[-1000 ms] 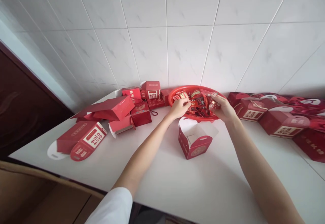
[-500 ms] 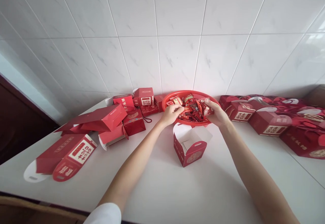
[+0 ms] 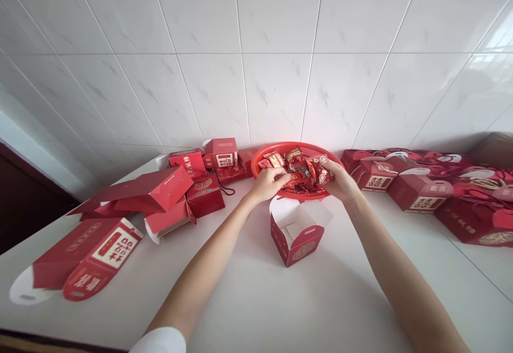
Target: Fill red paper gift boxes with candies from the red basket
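A red plastic basket (image 3: 256, 153) by the wall holds a heap of red-wrapped candies (image 3: 306, 174). My right hand (image 3: 341, 181) is closed around red and gold candy packets (image 3: 323, 173) at the basket's right side. Over the left part of the heap, my left hand (image 3: 267, 185) has thumb and fingers pinched together; what lies between the fingertips is hidden. Just in front of the basket stands an open red gift box (image 3: 298, 238) with a white inside and its flaps up. No candy shows in the part of its inside that I can see.
Red boxes, some partly folded, lie on the left of the white table (image 3: 248, 299), among them a flattened one (image 3: 84, 257) near the front. Several closed gift boxes (image 3: 420, 193) crowd the right. A tiled wall (image 3: 276, 86) rises behind.
The view has shifted slightly, so things on the table appear a little further left. Both hands stay over the basket, the right still holding candy packets; the left fingers have moved slightly among the candies.
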A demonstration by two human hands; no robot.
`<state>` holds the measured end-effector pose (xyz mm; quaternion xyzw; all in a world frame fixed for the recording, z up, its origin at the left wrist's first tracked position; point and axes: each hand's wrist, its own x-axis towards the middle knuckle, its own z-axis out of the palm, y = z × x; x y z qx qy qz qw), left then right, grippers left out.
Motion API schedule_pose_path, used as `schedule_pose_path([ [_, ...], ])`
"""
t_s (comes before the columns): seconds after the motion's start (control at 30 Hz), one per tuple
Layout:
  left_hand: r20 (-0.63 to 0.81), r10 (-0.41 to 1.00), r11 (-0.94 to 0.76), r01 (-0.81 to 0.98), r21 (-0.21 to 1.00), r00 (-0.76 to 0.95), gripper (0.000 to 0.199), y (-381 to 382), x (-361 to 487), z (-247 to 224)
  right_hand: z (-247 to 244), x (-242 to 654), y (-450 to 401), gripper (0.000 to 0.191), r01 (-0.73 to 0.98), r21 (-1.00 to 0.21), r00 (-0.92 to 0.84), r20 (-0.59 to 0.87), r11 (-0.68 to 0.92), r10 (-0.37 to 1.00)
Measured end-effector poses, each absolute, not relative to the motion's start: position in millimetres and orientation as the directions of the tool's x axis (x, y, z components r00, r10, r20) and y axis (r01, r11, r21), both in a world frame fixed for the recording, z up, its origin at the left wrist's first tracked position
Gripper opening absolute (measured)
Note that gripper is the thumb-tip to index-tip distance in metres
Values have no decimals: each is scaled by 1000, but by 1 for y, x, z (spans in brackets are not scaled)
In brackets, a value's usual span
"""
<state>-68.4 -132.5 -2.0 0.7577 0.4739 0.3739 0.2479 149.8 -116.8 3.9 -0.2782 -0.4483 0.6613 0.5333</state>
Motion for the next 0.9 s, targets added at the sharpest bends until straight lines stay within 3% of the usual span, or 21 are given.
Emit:
schedule_pose_path([
  [0.23,334,928,-338,742,578,163,26,-138,-53,-11,7,148,-120,36,-425,-905,-258,82,-37,963],
  [0.5,260,932,-343,845,410,252,26,-137,-54,-12,4,144,-120,30,-390,-920,-225,47,-45,973],
  [0.9,205,941,-333,833,442,268,28,-135,-55,-18,2,142,-118,23,-400,-913,-266,39,-74,963],
])
